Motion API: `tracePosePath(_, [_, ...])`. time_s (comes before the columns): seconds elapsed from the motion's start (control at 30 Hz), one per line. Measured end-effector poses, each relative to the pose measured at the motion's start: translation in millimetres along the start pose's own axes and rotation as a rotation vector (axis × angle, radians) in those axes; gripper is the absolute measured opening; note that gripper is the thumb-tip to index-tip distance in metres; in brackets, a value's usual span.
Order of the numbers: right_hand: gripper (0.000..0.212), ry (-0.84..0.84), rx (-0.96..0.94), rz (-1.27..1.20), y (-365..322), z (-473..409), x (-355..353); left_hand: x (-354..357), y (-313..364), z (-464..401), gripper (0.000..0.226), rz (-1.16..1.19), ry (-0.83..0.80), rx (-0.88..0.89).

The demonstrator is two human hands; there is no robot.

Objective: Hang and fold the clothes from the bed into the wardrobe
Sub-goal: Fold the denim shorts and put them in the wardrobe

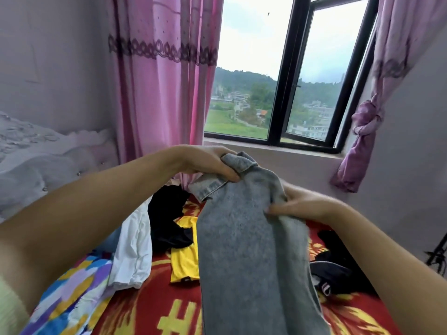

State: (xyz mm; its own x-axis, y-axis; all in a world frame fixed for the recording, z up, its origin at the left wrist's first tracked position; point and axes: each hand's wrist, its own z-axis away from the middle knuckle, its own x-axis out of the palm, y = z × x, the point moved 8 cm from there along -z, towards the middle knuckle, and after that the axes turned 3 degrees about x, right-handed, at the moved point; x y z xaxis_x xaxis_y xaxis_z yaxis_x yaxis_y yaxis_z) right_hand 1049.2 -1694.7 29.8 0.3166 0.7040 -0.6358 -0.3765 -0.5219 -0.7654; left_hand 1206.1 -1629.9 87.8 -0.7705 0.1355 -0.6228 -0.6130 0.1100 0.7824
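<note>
Left hand [208, 163] grips grey denim jeans [251, 250] waistband; right hand [297, 204] pinches side edge; coarse faded cloth hangs long

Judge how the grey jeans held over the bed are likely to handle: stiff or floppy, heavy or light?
The grey jeans hang in a long drape below the left hand and right hand, so probably floppy but thick. The folded waistband holds its shape, suggesting fairly heavy denim. Both hands grip cloth bunched in their fingers, so slipping seems unlikely.
</note>
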Motion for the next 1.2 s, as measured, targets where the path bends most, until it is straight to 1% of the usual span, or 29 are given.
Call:
tracePosePath(0.03, [0.046, 0.005, 0.053, 0.050, 19, -2, 2, -6, -3, -4, 0.024, 0.001, 0.034, -0.004])
tracePosePath(0.07, [0.024, 0.040, 0.108, 0.117, 37, -6, 2, -12, -7, -9, 0.024, -0.051, 0.049, -0.015])
tracePosePath(0.1, [0.009, 0.100, 0.152, 0.190, 49, -11, -3, -17, -10, -15, 0.023, -0.171, 0.048, -0.031])
tracePosePath(0.17, [0.022, 0.180, 0.181, 0.362, 59, -29, -17, -25, -14, -27, 0.026, -0.481, 0.035, -0.052])
tracePosePath(0.23, [0.017, 0.268, 0.151, 0.492, 52, -50, -30, -41, -9, -39, 0.037, -0.672, 0.129, -0.022])
tracePosePath(0.3, [0.021, 0.419, 0.070, 0.465, 37, -68, -49, -64, 6, -42, 0.038, -0.793, 0.287, 0.042])
tracePosePath(0.37, [0.024, 0.544, 0.000, 0.399, 19, -74, -65, -82, 21, -33, 0.037, -0.927, 0.406, 0.084])
tracePosePath(0.43, [0.025, 0.549, -0.044, 0.384, 8, -79, -67, -85, 28, -12, 0.031, -1.029, 0.486, 0.130])
tracePosePath(0.5, [0.023, 0.484, -0.101, 0.436, 4, -80, -52, -72, 19, 16, 0.027, -1.068, 0.508, 0.169])
tracePosePath(0.57, [0.033, 0.408, -0.166, 0.525, 9, -78, -24, -45, -5, 42, 0.027, -1.043, 0.490, 0.221])
tracePosePath(0.6, [0.033, 0.365, -0.163, 0.533, 21, -77, -5, -25, -21, 55, 0.029, -1.013, 0.469, 0.254])
tracePosePath(0.67, [0.020, 0.295, -0.143, 0.565, 57, -74, 38, 25, -57, 74, 0.037, -1.010, 0.425, 0.344])
tracePosePath(0.73, [0.015, 0.201, -0.096, 0.635, 112, -71, 98, 93, -110, 88, 0.030, -1.034, 0.330, 0.379])
tracePosePath(0.77, [0.014, 0.106, -0.052, 0.666, 145, -67, 138, 132, -142, 96, 0.029, -1.025, 0.246, 0.358])
tracePosePath(0.83, [0.026, -0.122, 0.029, 0.676, 213, -47, 222, 214, -204, 117, 0.032, -0.984, 0.113, 0.320])
tracePosePath(0.87, [0.033, -0.231, 0.057, 0.683, 244, -35, 263, 253, -235, 126, 0.037, -0.957, 0.038, 0.304])
tracePosePath(0.9, [0.037, -0.352, 0.088, 0.684, 275, -19, 307, 297, -266, 140, 0.044, -0.909, -0.057, 0.279])
tracePosePath(0.93, [0.038, -0.434, 0.108, 0.680, 293, -3, 338, 331, -286, 154, 0.047, -0.854, -0.156, 0.243])
tracePosePath(0.97, [0.037, -0.525, 0.129, 0.689, 311, 12, 369, 360, -305, 167, 0.046, -0.778, -0.235, 0.185])
tracePosePath(1.0, [0.034, -0.628, 0.138, 0.708, 327, 27, 400, 386, -322, 179, 0.038, -0.690, -0.326, 0.117])
tracePosePath(1.03, [0.031, -0.730, 0.147, 0.700, 341, 43, 425, 410, -333, 191, 0.032, -0.580, -0.412, 0.062])
tracePosePath(1.07, [0.029, -0.791, 0.155, 0.678, 348, 53, 440, 425, -339, 198, 0.037, -0.470, -0.484, 0.007])
tracePosePath(1.1, [0.029, -0.843, 0.183, 0.665, 358, 63, 452, 438, -345, 202, 0.040, -0.359, -0.521, -0.040])
tracePosePath(1.13, [0.029, -0.870, 0.206, 0.646, 365, 69, 459, 443, -350, 201, 0.033, -0.254, -0.529, -0.090])
tracePosePath(1.2, [0.025, -0.883, 0.254, 0.569, 373, 66, 460, 431, -360, 186, 0.010, -0.102, -0.489, -0.192])
